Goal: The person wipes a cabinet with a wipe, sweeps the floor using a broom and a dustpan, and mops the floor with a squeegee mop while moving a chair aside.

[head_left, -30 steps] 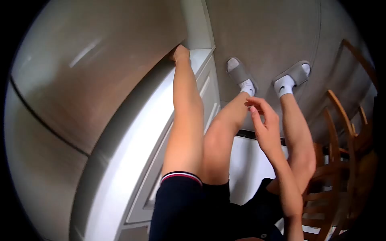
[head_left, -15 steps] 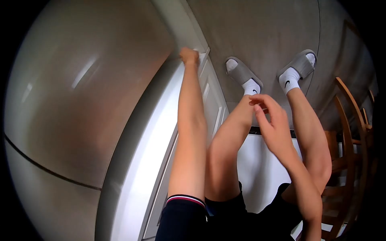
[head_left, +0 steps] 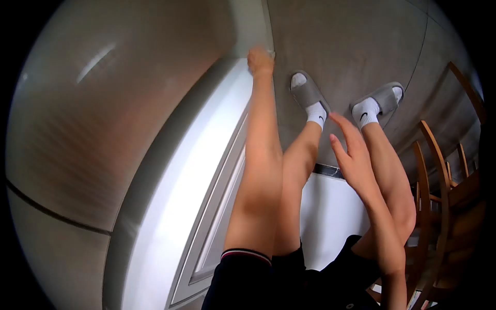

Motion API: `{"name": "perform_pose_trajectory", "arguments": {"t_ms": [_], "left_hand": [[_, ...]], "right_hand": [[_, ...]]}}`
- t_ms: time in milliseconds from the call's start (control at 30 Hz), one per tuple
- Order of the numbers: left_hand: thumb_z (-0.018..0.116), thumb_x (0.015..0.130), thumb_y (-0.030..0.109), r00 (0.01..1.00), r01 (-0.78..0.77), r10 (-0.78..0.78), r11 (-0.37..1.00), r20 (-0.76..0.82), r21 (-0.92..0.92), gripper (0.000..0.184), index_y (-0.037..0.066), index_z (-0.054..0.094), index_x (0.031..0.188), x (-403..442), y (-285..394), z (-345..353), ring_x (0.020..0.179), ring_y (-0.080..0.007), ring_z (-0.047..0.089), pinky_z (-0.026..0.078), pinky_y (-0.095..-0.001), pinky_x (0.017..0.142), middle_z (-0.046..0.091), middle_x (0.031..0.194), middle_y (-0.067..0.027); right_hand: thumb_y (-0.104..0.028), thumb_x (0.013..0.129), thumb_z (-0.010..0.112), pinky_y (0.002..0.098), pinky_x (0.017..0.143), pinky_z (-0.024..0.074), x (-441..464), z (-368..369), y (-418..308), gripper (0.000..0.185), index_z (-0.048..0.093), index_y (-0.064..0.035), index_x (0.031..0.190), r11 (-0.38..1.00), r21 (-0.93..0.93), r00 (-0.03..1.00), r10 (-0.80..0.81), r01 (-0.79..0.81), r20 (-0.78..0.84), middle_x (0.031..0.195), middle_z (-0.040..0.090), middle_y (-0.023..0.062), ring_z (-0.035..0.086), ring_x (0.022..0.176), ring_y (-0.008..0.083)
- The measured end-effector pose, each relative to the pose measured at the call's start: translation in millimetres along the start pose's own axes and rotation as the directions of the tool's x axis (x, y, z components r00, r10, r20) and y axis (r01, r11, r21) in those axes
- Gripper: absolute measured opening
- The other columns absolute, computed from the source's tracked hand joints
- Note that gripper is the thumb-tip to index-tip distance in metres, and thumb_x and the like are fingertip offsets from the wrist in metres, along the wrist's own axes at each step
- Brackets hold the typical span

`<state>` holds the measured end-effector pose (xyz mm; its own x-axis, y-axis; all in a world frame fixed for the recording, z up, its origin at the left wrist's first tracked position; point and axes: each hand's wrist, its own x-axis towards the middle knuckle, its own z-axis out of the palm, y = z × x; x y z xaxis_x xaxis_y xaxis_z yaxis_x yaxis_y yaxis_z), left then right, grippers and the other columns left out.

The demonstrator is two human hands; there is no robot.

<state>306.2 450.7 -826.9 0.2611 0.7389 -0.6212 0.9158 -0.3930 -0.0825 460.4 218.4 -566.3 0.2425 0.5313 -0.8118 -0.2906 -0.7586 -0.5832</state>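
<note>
"What lay nearest?" the first speaker asked.

"The dark sleeve [head_left: 237,276], its cuff striped white and red, with the left arm running straight out of it," the second replied. "On the other side, the right forearm [head_left: 385,232] slanted up and inward over the right leg, above a white surface [head_left: 330,222]."

"And the right hand [head_left: 355,155]?"

"Its back faced up, released, the thumb parted from the extended fingers (a loose, unhurried sort of pose). It held nothing that could be seen."

"What stood about it?"

"Wooden chair parts [head_left: 422,175] to the right; to the left, a panelled cabinet door [head_left: 214,253] below the white ledge [head_left: 175,196], and the glossy panel [head_left: 129,129] beyond the ledge's grey border."

"The left hand [head_left: 261,59]?"

"It was at the ledge's far end, near the corner, the arm almost straight and the fingers curled in. Whether they grasped anything, one could not tell."

"Farther off?"

"Grey sandals [head_left: 307,93] over white socks [head_left: 315,114], toes outward on the grey-brown floor [head_left: 351,36]."
</note>
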Motion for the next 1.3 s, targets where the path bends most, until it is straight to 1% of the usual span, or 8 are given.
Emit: {"name": "perform_pose_trajectory", "arguments": {"t_ms": [133, 300, 400, 467, 533, 700, 733, 1300], "left_hand": [[0.064, 0.071, 0.012, 0.912, -0.326, 0.338, 0.941, 0.233, -0.089, 0.013, 0.005, 0.069, 0.080, -10.5, 26.9, -3.2, 0.082, -0.0340, 0.064, 0.052, -0.0409, 0.074, 0.066, 0.089, -0.0167], [0.061, 0.072, 0.012, 0.536, -0.783, 0.817, 0.387, 0.212, 0.487, 0.008, 0.013, 0.067, 0.067, 7.1, 29.3, 7.7, 0.081, -0.0233, 0.063, 0.049, -0.0389, 0.067, 0.065, 0.080, -0.0070], [0.061, 0.073, 0.012, 0.719, -0.685, 0.612, 0.544, 0.329, 0.485, 0.008, 0.013, 0.068, 0.069, -13.4, 31.4, 10.3, 0.086, -0.0222, 0.061, 0.047, -0.0364, 0.070, 0.064, 0.080, -0.0050], [0.061, 0.073, 0.012, 0.689, -0.710, 0.646, 0.511, 0.329, 0.484, 0.008, 0.012, 0.068, 0.070, -37.0, 15.6, 4.7, 0.087, -0.0220, 0.060, 0.046, -0.0359, 0.071, 0.064, 0.080, -0.0046], [0.060, 0.074, 0.012, 0.660, -0.728, 0.683, 0.479, 0.313, 0.490, 0.008, 0.012, 0.068, 0.071, -37.7, 16.5, -1.9, 0.089, -0.0218, 0.059, 0.045, -0.0355, 0.073, 0.063, 0.080, -0.0041], [0.058, 0.073, 0.014, 0.453, -0.811, 0.875, 0.323, 0.173, 0.488, 0.012, 0.015, 0.069, 0.071, 12.1, 37.9, -7.4, 0.088, -0.0201, 0.058, 0.044, -0.0341, 0.073, 0.064, 0.080, -0.0040], [0.058, 0.073, 0.014, 0.446, -0.817, 0.878, 0.320, 0.174, 0.479, 0.012, 0.015, 0.069, 0.071, 18.5, 40.1, -8.1, 0.088, -0.0201, 0.058, 0.044, -0.0341, 0.073, 0.064, 0.080, -0.0040], [0.064, 0.069, 0.011, 0.425, -0.889, 0.635, 0.160, 0.645, 0.429, 0.004, 0.011, 0.068, 0.068, -9.4, 50.1, -10.0, 0.089, -0.0229, 0.061, 0.046, -0.0342, 0.070, 0.064, 0.078, -0.0087]], "right_hand": [[-0.018, 0.088, 0.049, 0.0417, 0.104, 0.0300, -2.7, -0.4, -5.4, 0.042, 0.046, -0.0048, 0.127, 0.967, -0.203, 0.986, -0.161, 0.152, -0.031, 0.135, 0.042, 0.0176, 0.037, 0.126, 0.0362], [-0.018, 0.085, 0.051, 0.0428, 0.104, 0.0300, 14.0, -8.0, 13.9, 0.047, 0.044, -0.0065, 0.130, 0.951, -0.299, 0.993, -0.101, 0.078, -0.063, 0.139, 0.038, 0.0174, 0.034, 0.129, 0.0378], [-0.025, 0.085, 0.048, 0.0440, 0.104, 0.0308, 53.5, 11.4, 58.7, 0.051, 0.041, -0.0085, 0.133, 0.888, -0.452, 0.976, -0.163, 0.081, -0.145, 0.139, 0.038, 0.0176, 0.033, 0.128, 0.0404], [-0.030, 0.086, 0.045, 0.0442, 0.102, 0.0326, 109.0, 58.9, 119.4, 0.054, 0.037, -0.0095, 0.136, 0.992, -0.118, 0.993, 0.043, -0.055, -0.107, 0.139, 0.038, 0.0163, 0.033, 0.129, 0.0397], [-0.033, 0.085, 0.046, 0.0390, 0.095, 0.0392, 146.0, 96.1, 121.3, 0.055, 0.039, -0.0108, 0.134, 0.679, 0.552, 0.853, 0.505, -0.485, 0.129, 0.134, 0.045, 0.0098, 0.045, 0.118, 0.0290], [-0.028, 0.090, 0.042, 0.0366, 0.092, 0.0421, 156.7, 247.5, 122.0, 0.057, 0.027, -0.0053, 0.141, 0.749, 0.582, 0.948, 0.217, -0.316, 0.235, 0.141, 0.037, 0.0136, 0.042, 0.122, 0.0286], [-0.028, 0.090, 0.041, 0.0354, 0.102, 0.0267, 163.2, 262.0, 108.1, 0.061, 0.021, -0.0007, 0.141, 0.666, 0.672, 0.947, 0.235, -0.322, 0.221, 0.145, 0.025, 0.0180, 0.026, 0.130, 0.0298], [-0.034, 0.092, 0.036, 0.0348, 0.111, 0.0052, 116.2, 242.5, 85.9, 0.067, 0.006, -0.0074, 0.146, 0.551, 0.822, 0.985, 0.003, -0.143, 0.170, 0.152, -0.003, 0.0145, -0.003, 0.140, 0.0268]]}}
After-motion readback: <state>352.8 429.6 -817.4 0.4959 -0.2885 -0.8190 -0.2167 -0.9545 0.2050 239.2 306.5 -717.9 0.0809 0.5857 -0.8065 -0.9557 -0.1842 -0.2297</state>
